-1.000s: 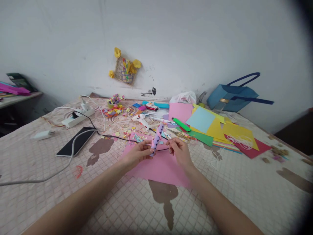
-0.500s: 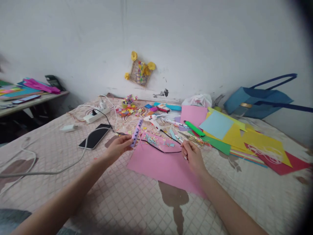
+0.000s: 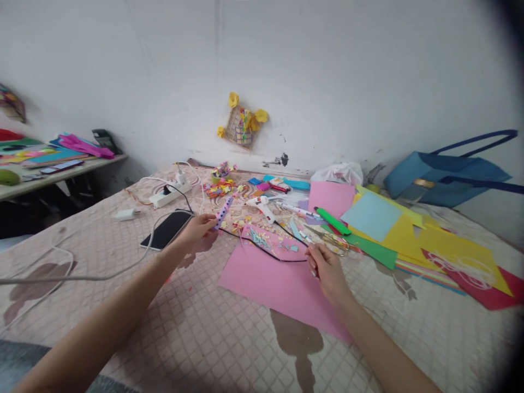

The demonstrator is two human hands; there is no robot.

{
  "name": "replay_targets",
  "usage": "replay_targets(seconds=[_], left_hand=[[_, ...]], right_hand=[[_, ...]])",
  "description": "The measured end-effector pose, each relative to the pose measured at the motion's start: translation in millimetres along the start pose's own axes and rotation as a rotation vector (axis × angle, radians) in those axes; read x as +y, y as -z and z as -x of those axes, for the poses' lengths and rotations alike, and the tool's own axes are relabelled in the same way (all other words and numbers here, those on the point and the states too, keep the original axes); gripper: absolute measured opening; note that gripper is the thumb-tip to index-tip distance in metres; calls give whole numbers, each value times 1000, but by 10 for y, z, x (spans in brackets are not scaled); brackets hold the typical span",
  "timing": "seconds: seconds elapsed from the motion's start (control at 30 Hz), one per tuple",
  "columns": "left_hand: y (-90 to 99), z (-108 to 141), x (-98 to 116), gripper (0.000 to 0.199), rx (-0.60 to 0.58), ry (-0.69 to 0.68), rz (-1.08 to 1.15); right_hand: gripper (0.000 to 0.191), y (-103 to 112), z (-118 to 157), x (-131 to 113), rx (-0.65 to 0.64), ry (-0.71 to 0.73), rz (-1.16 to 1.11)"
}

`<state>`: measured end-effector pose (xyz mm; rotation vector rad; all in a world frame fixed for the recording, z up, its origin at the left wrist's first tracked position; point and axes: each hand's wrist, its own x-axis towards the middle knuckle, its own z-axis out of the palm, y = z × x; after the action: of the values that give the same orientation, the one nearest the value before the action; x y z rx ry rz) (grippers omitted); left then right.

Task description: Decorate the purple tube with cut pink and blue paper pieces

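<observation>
My left hand (image 3: 199, 228) pinches the lower end of a narrow purple strip with dark dots (image 3: 223, 213), which tilts up to the right. Over the right part of a pink sheet (image 3: 266, 284), my right hand (image 3: 325, 265) has its fingers closed near a black cord (image 3: 282, 260). The cord meets the fingertips; whether something else is in them is too small to tell. From there the cord leads up to a white glue gun (image 3: 262, 207) lying behind the pink sheet. Small paper scraps (image 3: 262, 239) lie on the sheet's back part.
At the left are a phone (image 3: 166, 229), a power strip (image 3: 170, 195), a charger (image 3: 125, 214) and white cables. To the right lie a green marker (image 3: 332, 221), scissors (image 3: 333, 240) and coloured sheets (image 3: 393, 232). A blue bag (image 3: 446, 174) stands at the back right.
My left hand has moved slightly left and up with the purple strip, relative to the phone and pink sheet. The whole view has shifted, showing more of the left table.
</observation>
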<state>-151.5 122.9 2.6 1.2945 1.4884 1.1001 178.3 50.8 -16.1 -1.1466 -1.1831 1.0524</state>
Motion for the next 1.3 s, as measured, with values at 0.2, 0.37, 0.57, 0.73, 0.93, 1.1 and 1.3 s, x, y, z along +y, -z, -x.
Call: replay_targets(seconds=[0.2, 0.37, 0.57, 0.73, 0.93, 1.1, 1.3], left_hand=[[-57, -313, -81, 44, 135, -90, -230], [-126, -391, -128, 23, 211, -193, -445], [-172, -347, -133, 20, 238, -254, -647], [-163, -222, -74, 27, 261, -266, -797], [-194, 104, 202, 24, 237, -305, -996], [-507, 468, 417, 32, 145, -422, -959], [-1178, 822, 495, 31, -375, -591, -516]], right_hand=[[29, -8, 2, 8, -12, -3, 8], [31, -21, 4, 9, -14, -16, 1], [32, -15, -7, 41, -19, -40, -5], [31, -11, -12, 57, -24, -46, -6], [29, -22, -15, 51, -74, -78, -94], [30, -78, 42, -18, -195, -110, -155], [30, -200, 154, -72, -382, -48, -32]])
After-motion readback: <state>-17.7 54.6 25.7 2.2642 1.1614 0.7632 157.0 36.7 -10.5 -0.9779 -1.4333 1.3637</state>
